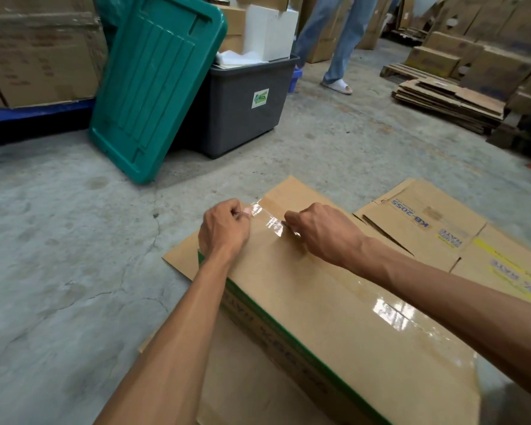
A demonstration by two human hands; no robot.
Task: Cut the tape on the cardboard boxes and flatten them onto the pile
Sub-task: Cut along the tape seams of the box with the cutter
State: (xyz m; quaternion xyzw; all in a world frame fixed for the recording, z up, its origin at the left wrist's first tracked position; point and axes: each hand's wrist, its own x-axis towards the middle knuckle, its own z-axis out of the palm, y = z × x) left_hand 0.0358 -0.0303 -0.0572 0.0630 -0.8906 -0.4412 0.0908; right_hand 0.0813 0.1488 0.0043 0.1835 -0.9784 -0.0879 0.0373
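Head view: a gray bin (242, 111) on the floor (59, 240) holds white boxes (270, 32), and a green lid (154, 84) leans on it. Down in front, the box (334, 308) sits on flat cardboard (426, 222). Left hand (224, 231) pinches the clear tape (269, 220). Right hand (322, 231) is curled on the tape too. More flat cardboard is stacked far right.
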